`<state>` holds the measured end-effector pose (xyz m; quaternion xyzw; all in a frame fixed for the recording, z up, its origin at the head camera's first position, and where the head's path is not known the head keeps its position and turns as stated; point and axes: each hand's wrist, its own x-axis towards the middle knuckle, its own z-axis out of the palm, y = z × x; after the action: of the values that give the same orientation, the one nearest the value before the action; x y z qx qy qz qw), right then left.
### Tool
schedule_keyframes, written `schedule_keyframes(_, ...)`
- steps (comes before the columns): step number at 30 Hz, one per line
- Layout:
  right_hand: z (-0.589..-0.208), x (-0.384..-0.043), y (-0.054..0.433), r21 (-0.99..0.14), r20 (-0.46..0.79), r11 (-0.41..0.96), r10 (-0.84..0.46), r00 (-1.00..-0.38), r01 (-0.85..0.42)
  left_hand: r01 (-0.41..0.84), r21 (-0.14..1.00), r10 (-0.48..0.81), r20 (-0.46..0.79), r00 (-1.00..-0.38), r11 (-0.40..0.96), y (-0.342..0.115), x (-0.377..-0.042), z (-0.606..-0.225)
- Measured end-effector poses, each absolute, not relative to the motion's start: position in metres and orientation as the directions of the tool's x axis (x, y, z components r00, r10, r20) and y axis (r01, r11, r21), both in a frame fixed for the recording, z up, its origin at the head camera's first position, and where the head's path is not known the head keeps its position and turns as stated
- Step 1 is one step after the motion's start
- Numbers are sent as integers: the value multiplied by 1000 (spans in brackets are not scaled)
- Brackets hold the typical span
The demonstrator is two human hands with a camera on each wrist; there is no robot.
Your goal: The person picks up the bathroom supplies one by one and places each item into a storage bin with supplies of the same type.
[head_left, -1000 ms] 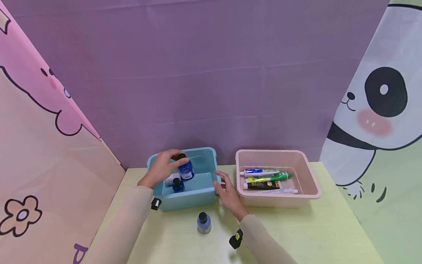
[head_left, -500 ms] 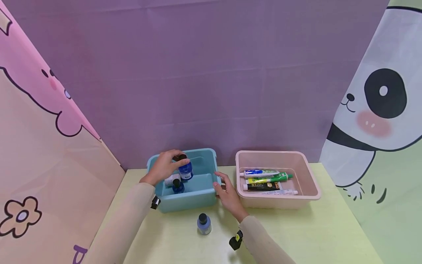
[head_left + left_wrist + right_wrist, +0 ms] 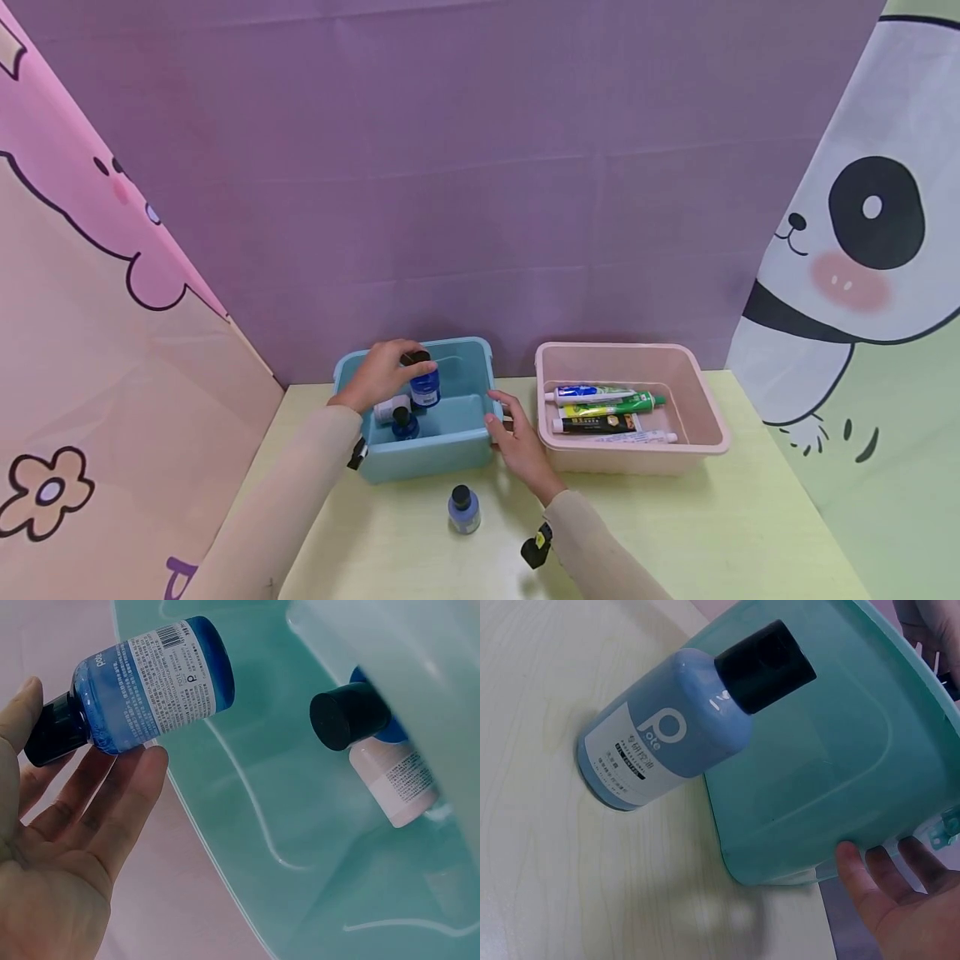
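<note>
Inside the light blue basket (image 3: 442, 450), my left hand (image 3: 378, 375) pinches the black cap of a deep blue bottle (image 3: 426, 389) between thumb and fingers. The left wrist view shows that bottle's labelled back (image 3: 161, 682) tilted, with the fingers spread below it. Near it in the basket are a pale bottle (image 3: 392, 408) lying down and a smaller black-capped blue bottle (image 3: 406, 425). My right hand (image 3: 522, 450) rests its fingers on the basket's right end. Just in front of the basket, a paler blue bottle (image 3: 465, 511) stands upright on the table.
To the right is a pink basket (image 3: 637, 458) with several tubes lying in it, among them a green one (image 3: 611, 405) and a black one (image 3: 596, 423). A purple cloth (image 3: 465, 183) hangs behind the pale table (image 3: 750, 525). Printed panels flank both sides.
My left hand and the deep blue bottle it pinches have shifted very slightly to the right within the basket. The right hand and the standing bottle stay in place.
</note>
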<state>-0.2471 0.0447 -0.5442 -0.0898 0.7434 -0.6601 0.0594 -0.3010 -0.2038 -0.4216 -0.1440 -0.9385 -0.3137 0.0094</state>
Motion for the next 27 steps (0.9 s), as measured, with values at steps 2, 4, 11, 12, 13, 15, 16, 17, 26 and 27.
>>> schedule_keyframes(2, -543, -246, 45, -992, 27, 113, -211, -977, -52, 270, 581, 262, 101, -960, 767, -203, -303, -423)
schedule_keyframes(4, -538, -244, 45, -993, 27, 107, -215, -976, -51, 264, 578, 260, 92, -961, 772, -202, -304, -423)
schedule_keyframes(11, -514, -231, 49, -993, 53, 88, -238, -970, -76, 257, 555, 271, 58, -961, 792, -200, -311, -427)
schedule_keyframes(12, -519, -233, 48, -993, 54, 89, -239, -970, -77, 252, 553, 267, 55, -962, 794, -200, -312, -428)
schedule_keyframes(13, -524, -236, 48, -993, 53, 88, -240, -969, -76, 253, 548, 268, 54, -962, 797, -200, -313, -428)
schedule_keyframes(15, -535, -241, 47, -994, 40, 88, -241, -970, -63, 266, 533, 280, 56, -958, 803, -199, -313, -428)
schedule_keyframes(16, -539, -244, 47, -994, 34, 90, -240, -970, -57, 274, 524, 288, 57, -956, 806, -199, -314, -428)
schedule_keyframes(17, -545, -247, 47, -994, 33, 90, -239, -970, -56, 282, 516, 296, 57, -954, 809, -199, -314, -427)
schedule_keyframes(26, -549, -250, 47, -993, 29, 104, -229, -973, -54, 316, 407, 320, 59, -946, 857, -197, -320, -424)
schedule_keyframes(27, -550, -250, 47, -993, 32, 105, -228, -973, -57, 317, 400, 321, 57, -945, 860, -196, -321, -424)
